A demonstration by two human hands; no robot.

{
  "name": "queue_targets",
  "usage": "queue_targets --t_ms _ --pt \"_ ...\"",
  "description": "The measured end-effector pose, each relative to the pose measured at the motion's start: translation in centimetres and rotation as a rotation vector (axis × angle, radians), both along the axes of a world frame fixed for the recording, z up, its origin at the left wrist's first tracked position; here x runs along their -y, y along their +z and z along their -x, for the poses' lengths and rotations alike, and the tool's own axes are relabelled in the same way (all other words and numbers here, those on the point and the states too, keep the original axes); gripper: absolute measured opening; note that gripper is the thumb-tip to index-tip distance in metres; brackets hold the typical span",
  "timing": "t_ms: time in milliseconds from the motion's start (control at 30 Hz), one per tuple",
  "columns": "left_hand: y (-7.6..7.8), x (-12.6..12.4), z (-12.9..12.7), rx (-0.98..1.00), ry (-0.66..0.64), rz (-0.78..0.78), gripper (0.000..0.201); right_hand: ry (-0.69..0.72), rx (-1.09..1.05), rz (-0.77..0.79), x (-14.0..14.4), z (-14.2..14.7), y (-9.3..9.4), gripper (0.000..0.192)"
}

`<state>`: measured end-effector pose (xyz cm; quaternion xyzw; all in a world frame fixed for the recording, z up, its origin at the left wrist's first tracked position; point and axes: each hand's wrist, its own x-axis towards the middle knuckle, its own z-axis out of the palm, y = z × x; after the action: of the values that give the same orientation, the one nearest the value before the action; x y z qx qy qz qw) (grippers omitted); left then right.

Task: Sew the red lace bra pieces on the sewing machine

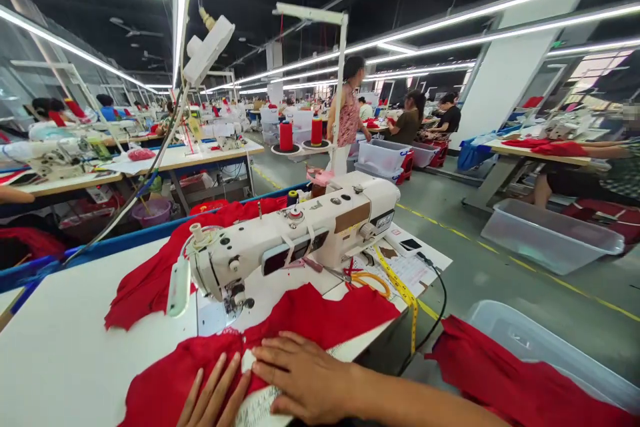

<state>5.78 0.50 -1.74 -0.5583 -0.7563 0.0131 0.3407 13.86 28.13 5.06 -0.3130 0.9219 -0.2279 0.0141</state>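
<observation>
Nearest us, our right forearm (410, 403) crosses the lower edge; our right hand (310, 377) lies flat on red fabric (325, 317), our left hand (213, 407) just beside it. All visible fingers (280, 355) are extended and slightly spread, gripping nothing. The fabric lies on the white desk (65, 347), at the near side of the white industrial sewing machine (325, 210). To work well, we should probably smooth it outward with light, even pressure, keep its edges aligned, and hold our fingertips clear of the needle area (237, 303).
</observation>
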Motion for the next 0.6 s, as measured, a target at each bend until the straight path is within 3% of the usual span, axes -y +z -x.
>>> queue_targets --t_ms 67,167,300,400,467,533,600 --pt "2.0 0.2 -1.6 0.187 0.040 0.040 0.078 -0.012 0.023 -0.047 0.3 -0.1 0.0 0.061" --pt "4.6 0.0 -3.0 0.483 0.123 0.135 0.082 -0.004 0.031 -0.111 0.8 0.2 -0.4 0.059" --pt "5.7 0.0 -3.3 0.735 0.152 0.170 0.079 0.031 -0.044 -0.103 0.7 0.9 -0.6 0.055" --pt "6.6 -0.1 -3.4 0.770 0.153 0.077 0.064 0.015 -0.159 -0.022 0.3 1.6 0.4 0.041" --pt "7.4 -0.7 -2.7 0.737 0.149 -0.054 0.045 -0.086 -0.228 0.048 0.4 2.6 1.0 0.032" --pt "8.1 -1.6 -1.1 0.718 0.160 -0.160 0.031 -0.199 -0.255 0.063 0.9 4.0 1.4 0.029" --pt "8.3 -2.8 0.9 0.744 0.222 -0.167 0.029 -0.259 -0.226 -0.001 1.7 5.6 1.3 0.031"
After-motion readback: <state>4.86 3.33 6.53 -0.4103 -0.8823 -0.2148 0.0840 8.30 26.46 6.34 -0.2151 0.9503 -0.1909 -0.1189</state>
